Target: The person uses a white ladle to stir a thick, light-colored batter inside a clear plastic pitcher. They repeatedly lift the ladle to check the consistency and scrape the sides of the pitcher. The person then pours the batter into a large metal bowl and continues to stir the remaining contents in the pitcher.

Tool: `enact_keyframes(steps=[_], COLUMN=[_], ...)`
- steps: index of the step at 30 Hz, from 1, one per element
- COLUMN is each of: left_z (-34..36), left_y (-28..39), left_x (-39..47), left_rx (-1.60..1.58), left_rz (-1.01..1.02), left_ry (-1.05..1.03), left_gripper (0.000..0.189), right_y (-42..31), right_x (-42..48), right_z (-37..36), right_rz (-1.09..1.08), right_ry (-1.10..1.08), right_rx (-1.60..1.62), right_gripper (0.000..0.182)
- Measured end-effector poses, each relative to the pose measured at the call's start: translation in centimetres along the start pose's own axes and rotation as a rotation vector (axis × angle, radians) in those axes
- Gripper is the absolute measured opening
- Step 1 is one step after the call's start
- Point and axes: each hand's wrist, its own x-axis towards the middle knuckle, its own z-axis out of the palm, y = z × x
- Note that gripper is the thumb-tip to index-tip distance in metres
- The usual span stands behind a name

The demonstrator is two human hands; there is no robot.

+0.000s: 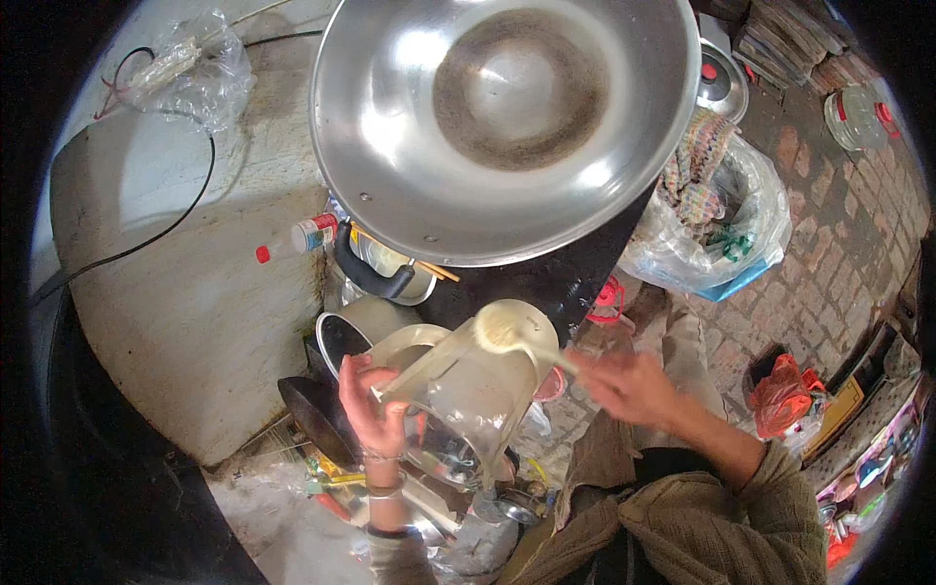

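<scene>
My left hand (373, 406), with a bangle on the wrist, holds a translucent plastic container (468, 387) by its edge, tilted on its side below the wok. My right hand (621, 384) grips the thin handle of a pale spoon or scoop (501, 329) whose round head is at the container's upper end. The head looks pale and granular; whether it carries powder cannot be told. Above both hands lies a large stainless-steel wok (519, 95), its base stained brown. Its black loop handle (373, 267) points down-left toward the container.
Left of the wok lie a red-capped plastic bottle (300, 238) and a metal pot (420, 285) with chopsticks. A dark pan (318, 420) leans beside my left wrist. A plastic-lined bin (702, 234) stands right of the black counter (512, 289). A red plastic bag (782, 402) is on the brick floor.
</scene>
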Motion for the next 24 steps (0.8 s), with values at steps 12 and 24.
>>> enact_keyframes(steps=[12, 24], left_z=[-0.2, -0.7], left_y=[-0.4, -1.5], left_x=[0.0, 0.2], left_rx=[-0.015, 0.012], left_rz=[0.024, 0.11], left_ry=[-0.015, -0.09], left_gripper=[0.077, 0.078], right_y=[2.3, 1.8], right_x=[1.5, 3.3], right_z=[-2.8, -2.7], right_rz=[0.014, -0.111], right_ry=[-0.188, -0.313], right_rx=[-0.12, -0.194], right_gripper=[0.031, 0.032])
